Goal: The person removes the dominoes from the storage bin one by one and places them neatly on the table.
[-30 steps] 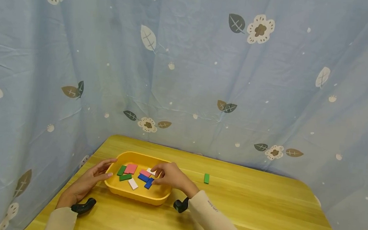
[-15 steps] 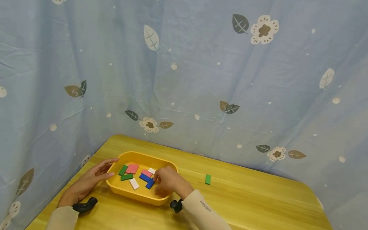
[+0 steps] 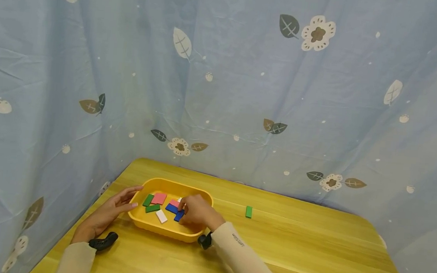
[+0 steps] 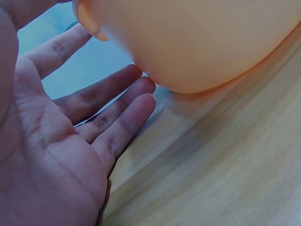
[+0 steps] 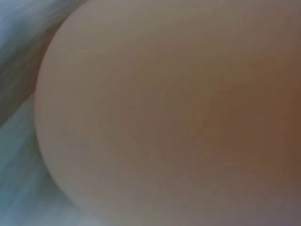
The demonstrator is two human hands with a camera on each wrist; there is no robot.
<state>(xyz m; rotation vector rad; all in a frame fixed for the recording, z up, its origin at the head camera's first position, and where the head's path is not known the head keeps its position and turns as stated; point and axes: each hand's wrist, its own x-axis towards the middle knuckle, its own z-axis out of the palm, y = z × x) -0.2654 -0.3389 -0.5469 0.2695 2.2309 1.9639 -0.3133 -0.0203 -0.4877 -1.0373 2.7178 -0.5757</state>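
A yellow plastic tray (image 3: 161, 232) sits on the table with several small flat blocks lying in it: two blue blocks (image 3: 172, 208), green blocks (image 3: 153, 208), pink blocks (image 3: 159, 198) and white ones (image 3: 161, 216). My left hand (image 3: 112, 209) rests against the tray's left end. In the left wrist view its fingers (image 4: 124, 120) extend loosely toward the tray's outer wall (image 4: 202, 42). My right hand (image 3: 197, 211) reaches into the tray's right half, bent fingers down at the blue blocks. Whether they pinch one is hidden. The right wrist view holds mostly the blurred tray wall (image 5: 155, 117).
A lone green block (image 3: 248, 212) lies on the yellow wood-grain table (image 3: 302, 243), right of the tray. A blue patterned curtain (image 3: 238, 90) hangs behind and to the left. Black wrist devices (image 3: 104, 242) sit at both wrists.
My right hand has shifted slightly left and lower in the tray, covering more of the white block there. The left hand stays at the tray's end. The head view has drifted slightly.
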